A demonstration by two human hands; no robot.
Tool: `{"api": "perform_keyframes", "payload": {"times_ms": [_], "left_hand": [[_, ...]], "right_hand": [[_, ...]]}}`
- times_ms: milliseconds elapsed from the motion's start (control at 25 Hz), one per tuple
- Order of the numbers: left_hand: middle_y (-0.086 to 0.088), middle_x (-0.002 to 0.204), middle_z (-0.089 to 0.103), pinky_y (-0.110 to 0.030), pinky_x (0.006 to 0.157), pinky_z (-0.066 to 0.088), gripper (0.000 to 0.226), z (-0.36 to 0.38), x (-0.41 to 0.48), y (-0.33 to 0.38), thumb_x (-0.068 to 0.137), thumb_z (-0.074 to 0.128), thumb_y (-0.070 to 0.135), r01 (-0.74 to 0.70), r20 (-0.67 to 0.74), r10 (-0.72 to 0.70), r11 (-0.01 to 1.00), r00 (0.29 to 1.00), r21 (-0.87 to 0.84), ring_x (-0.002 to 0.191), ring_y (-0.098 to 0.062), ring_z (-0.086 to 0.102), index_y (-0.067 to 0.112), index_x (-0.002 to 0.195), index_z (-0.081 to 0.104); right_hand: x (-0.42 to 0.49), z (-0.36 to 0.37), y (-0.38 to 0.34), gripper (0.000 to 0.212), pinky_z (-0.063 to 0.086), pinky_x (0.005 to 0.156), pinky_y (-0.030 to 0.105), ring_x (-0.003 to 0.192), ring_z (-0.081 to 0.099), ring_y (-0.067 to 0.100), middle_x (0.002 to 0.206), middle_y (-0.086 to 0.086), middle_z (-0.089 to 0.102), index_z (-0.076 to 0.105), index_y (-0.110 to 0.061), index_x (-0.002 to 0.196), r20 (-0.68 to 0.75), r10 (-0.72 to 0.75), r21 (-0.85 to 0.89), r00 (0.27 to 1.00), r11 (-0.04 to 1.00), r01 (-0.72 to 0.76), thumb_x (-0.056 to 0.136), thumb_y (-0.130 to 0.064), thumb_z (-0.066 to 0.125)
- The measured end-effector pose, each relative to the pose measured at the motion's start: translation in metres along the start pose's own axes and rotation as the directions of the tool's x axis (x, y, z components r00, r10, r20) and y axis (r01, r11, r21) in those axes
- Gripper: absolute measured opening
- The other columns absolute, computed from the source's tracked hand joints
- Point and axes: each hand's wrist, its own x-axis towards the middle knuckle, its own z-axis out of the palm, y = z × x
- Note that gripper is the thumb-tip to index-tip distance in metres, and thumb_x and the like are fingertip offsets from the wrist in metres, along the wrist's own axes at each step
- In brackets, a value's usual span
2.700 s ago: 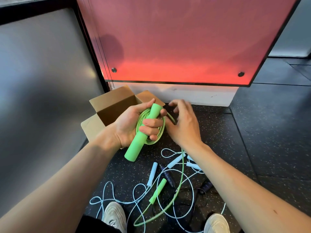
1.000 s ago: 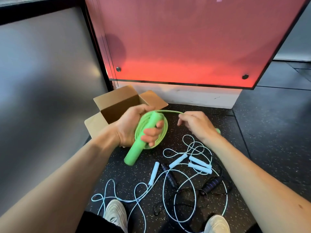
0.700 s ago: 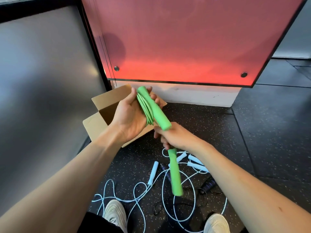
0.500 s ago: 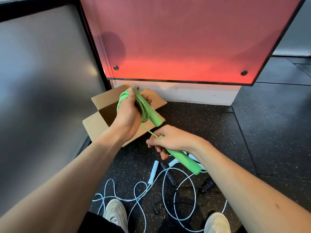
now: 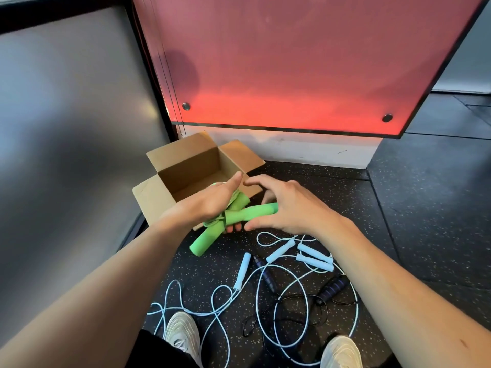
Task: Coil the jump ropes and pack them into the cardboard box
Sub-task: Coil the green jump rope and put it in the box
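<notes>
Coiled green jump rope point(image 5: 249, 212), its two foam handles crossed, held over the near edge of the open cardboard box point(image 5: 186, 166). The left hand point(image 5: 210, 205) grips the bundle from beneath, thumb extended. The right hand point(image 5: 289, 208) arches over one handle's end; whether it grips cannot be told. Pale blue jump ropes point(image 5: 314, 257) and a dark jump rope point(image 5: 332, 288) lie loose on the speckled floor point(image 5: 411, 221).

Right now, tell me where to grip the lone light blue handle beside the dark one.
Grip the light blue handle mid-shaft from above, fingers across its width: it lies flat on the floor, cord leaving its near end, dark handle close on its right.
</notes>
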Motion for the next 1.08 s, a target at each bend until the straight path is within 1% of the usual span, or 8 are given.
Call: {"api": "perform_keyframes", "payload": {"times_ms": [160,280,400,640,720,800,920,1080], "left_hand": [[-0.026,0.065,0.063,-0.027,0.046,0.049,0.113,0.005,-0.019,0.009,0.074,-0.002,0.088,-0.017,0.22,0.032,0.998,0.975,-0.068,0.042,-0.025,0.056,-0.002,0.065,0.065],[-0.027,0.067,0.063,-0.026,0.044,0.051,0.109,0.003,-0.02,0.007,0.069,0.006,0.091,-0.004,0.255,0.044,0.988,0.966,-0.154,0.044,-0.027,0.059,0.001,0.077,0.067],[-0.024,0.066,0.065,-0.027,0.048,0.052,0.114,0.002,-0.023,0.008,0.059,0.009,0.097,0.012,0.362,0.038,0.991,0.932,-0.134,0.047,-0.026,0.059,-0.001,0.07,0.066],[-0.018,0.076,0.072,-0.029,0.061,0.056,0.104,0.004,-0.021,0.003,0.056,0.054,0.093,-0.155,0.401,0.139,0.988,0.906,0.009,0.06,-0.024,0.066,-0.006,0.086,0.067],[-0.019,0.076,0.071,-0.028,0.06,0.055,0.107,0.005,-0.02,0.005,0.055,0.043,0.098,-0.174,0.361,0.154,0.984,0.92,0.024,0.059,-0.025,0.065,-0.002,0.084,0.067],[-0.02,0.072,0.069,-0.027,0.06,0.053,0.117,0.004,-0.02,0.006,0.05,0.023,0.104,-0.171,0.343,0.148,0.984,0.928,0.038,0.057,-0.026,0.062,0.0,0.077,0.068],[-0.021,0.067,0.066,-0.027,0.059,0.052,0.122,0.005,-0.019,0.005,0.047,0.013,0.105,-0.164,0.37,0.145,0.986,0.918,0.021,0.055,-0.027,0.061,-0.001,0.068,0.068],[-0.02,0.068,0.066,-0.026,0.057,0.053,0.125,0.001,-0.017,0.0,0.041,0.018,0.106,-0.181,0.401,0.173,0.983,0.9,-0.016,0.056,-0.026,0.062,-0.004,0.075,0.068]], "right_hand": [[-0.003,-0.001,-0.005,0.087,0.046,0.078,0.029,0.074,0.055,-0.002,0.088,-0.014,0.063,0.029,-0.066,0.143,0.132,-0.035,0.08,0.991,0.996,0.025,0.07,-0.068,0.078],[-0.005,-0.002,-0.01,0.078,0.041,0.071,0.018,0.073,0.057,-0.009,0.089,-0.016,0.064,0.04,-0.059,0.142,0.222,-0.08,0.17,0.972,0.985,0.043,0.074,-0.062,0.079],[-0.004,-0.005,-0.01,0.072,0.038,0.065,0.021,0.062,0.053,-0.007,0.077,-0.012,0.06,0.048,-0.057,0.133,0.203,-0.081,0.138,0.976,0.989,0.053,0.069,-0.067,0.08],[-0.005,-0.008,-0.01,0.047,0.049,0.066,0.031,0.073,0.057,0.006,0.084,-0.009,0.064,0.061,-0.041,0.097,0.133,-0.126,0.039,0.983,0.992,0.122,0.065,-0.07,0.079],[-0.004,-0.009,-0.009,0.035,0.041,0.061,0.018,0.071,0.052,0.0,0.083,-0.012,0.06,0.061,-0.038,0.082,0.086,-0.151,0.002,0.985,0.988,0.151,0.067,-0.063,0.081],[-0.003,-0.009,-0.008,0.034,0.032,0.058,0.014,0.071,0.049,-0.005,0.088,-0.013,0.057,0.064,-0.032,0.081,0.069,-0.15,-0.052,0.986,0.987,0.153,0.071,-0.059,0.081],[-0.005,-0.009,-0.006,0.036,0.034,0.057,0.023,0.066,0.049,-0.001,0.086,-0.01,0.06,0.066,-0.029,0.083,0.104,-0.122,-0.05,0.987,0.991,0.128,0.075,-0.063,0.077],[-0.008,-0.012,-0.006,0.037,0.042,0.055,0.031,0.059,0.052,0.005,0.069,-0.008,0.062,0.069,-0.028,0.087,0.136,-0.109,-0.022,0.985,0.993,0.113,0.073,-0.061,0.079]]}}
